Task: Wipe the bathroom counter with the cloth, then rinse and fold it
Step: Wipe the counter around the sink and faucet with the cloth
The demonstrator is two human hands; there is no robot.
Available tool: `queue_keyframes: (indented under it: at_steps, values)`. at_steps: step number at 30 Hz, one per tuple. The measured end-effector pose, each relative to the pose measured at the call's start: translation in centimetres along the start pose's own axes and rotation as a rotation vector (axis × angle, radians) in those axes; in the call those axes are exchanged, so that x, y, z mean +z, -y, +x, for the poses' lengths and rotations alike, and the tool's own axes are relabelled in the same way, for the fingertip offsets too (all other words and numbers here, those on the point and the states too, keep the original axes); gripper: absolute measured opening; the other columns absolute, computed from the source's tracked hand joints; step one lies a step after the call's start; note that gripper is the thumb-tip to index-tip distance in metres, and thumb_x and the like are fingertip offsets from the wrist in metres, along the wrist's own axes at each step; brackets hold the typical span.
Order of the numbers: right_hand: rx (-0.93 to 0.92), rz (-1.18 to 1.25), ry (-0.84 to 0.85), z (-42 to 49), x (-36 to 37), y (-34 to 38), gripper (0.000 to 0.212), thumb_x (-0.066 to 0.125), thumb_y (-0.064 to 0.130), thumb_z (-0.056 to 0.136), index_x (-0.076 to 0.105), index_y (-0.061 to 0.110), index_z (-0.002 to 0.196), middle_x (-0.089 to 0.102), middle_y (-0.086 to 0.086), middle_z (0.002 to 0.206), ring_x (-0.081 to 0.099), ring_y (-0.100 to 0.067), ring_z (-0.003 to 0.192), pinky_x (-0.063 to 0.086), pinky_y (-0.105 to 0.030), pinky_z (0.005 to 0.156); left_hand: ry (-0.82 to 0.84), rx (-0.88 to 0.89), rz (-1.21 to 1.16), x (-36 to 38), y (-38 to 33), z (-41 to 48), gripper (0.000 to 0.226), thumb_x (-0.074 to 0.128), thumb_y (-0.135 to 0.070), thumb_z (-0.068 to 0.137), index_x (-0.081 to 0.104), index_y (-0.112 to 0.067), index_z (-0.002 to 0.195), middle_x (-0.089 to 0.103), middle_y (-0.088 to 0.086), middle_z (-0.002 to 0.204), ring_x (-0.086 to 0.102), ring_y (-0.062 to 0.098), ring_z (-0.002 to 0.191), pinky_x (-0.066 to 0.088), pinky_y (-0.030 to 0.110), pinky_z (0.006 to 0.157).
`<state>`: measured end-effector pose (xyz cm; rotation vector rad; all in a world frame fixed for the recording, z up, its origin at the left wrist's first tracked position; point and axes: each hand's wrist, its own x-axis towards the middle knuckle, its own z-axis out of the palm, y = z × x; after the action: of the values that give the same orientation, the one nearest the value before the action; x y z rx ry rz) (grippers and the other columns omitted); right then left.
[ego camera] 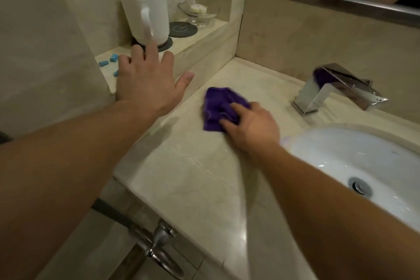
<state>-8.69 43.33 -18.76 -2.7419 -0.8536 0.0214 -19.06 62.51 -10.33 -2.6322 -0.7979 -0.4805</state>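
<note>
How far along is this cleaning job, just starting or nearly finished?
Probably early to midway. Nothing looks finished. In hand: the right hand presses the bunched purple cloth onto the counter left of the sink, while the left hand rests open on the ledge by the white mug. Left: rinsing at the faucet, which shows no running water, then folding.

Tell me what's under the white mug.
The mug stands on a dark round coaster on the ledge. The left hand's fingers hide the coaster's near edge.

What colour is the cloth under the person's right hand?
Purple; the cloth shows clearly in the head view, pressed on the counter.
</note>
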Motion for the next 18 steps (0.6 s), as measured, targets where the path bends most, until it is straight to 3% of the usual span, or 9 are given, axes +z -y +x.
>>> queue_keyframes:
  at_steps: [4,9,14,18]
  values:
    - [0.269,-0.043,-0.042,1.5,-1.4,-7.2,0.065,0.037,0.07,0.093,0.04,0.035,0.148,0.05,-0.013,0.133,0.052,-0.035,0.118,0.048,-0.048,0.098,-0.005,0.004,0.023,0.1,-0.1,0.0,0.075,0.014,-0.072,0.092,0.049,-0.014,0.125,0.044,0.02,0.126,0.043,0.038,0.109,0.035,0.047,0.088]
    - [0.37,-0.054,-0.079,1.2,-0.6,-5.2,0.051,0.039,0.055,0.098,0.044,0.028,0.141,0.043,-0.019,0.139,0.043,-0.04,0.126,0.041,-0.051,0.103,0.007,0.036,0.059,0.4,0.0,0.0,0.083,0.01,-0.076,0.089,0.044,-0.014,0.132,0.043,0.02,0.125,0.043,0.037,0.108,0.036,0.047,0.087]
    - [0.193,-0.045,-0.054,0.2,0.5,0.7,0.049,0.039,0.057,0.095,0.049,0.028,0.133,0.049,-0.016,0.133,0.046,-0.036,0.117,0.039,-0.046,0.097,0.004,0.042,0.062,0.4,0.0,0.1,0.084,0.011,-0.077,0.089,0.043,-0.013,0.134,0.043,0.02,0.124,0.043,0.037,0.108,0.036,0.047,0.087]
    - [-0.181,-0.037,-0.024,-1.4,2.3,5.6,0.05,0.041,0.061,0.094,0.05,0.035,0.136,0.051,-0.009,0.134,0.049,-0.031,0.117,0.041,-0.04,0.095,-0.003,0.039,0.061,0.3,0.1,0.1,0.084,0.013,-0.077,0.089,0.042,-0.013,0.134,0.044,0.021,0.125,0.043,0.038,0.108,0.037,0.048,0.088]
